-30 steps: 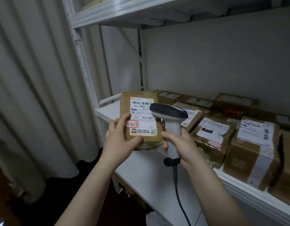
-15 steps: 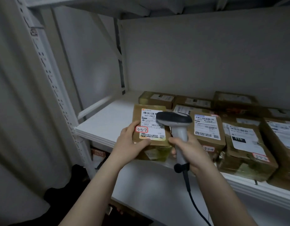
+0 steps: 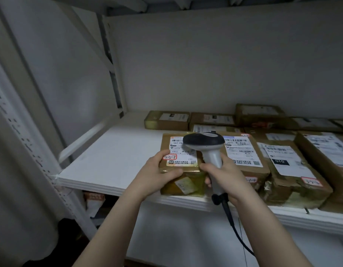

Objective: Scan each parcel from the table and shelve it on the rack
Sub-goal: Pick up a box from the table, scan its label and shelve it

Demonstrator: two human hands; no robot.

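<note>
Plainly, from the head view, the small parcel is at the front edge of the rack shelf, just beside another parcel. The left hand grips its near left corner, thumb on the taped front, fingers over the label. The right hand is wrapped round the scanner handle. It looks a light, stiff carton; the glossy tape may slip, so bare cardboard edges seem the safer hold.

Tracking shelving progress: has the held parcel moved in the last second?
Yes: the parcel went from upright near the shelf's left corner to flat beside the shelved parcels.
</note>
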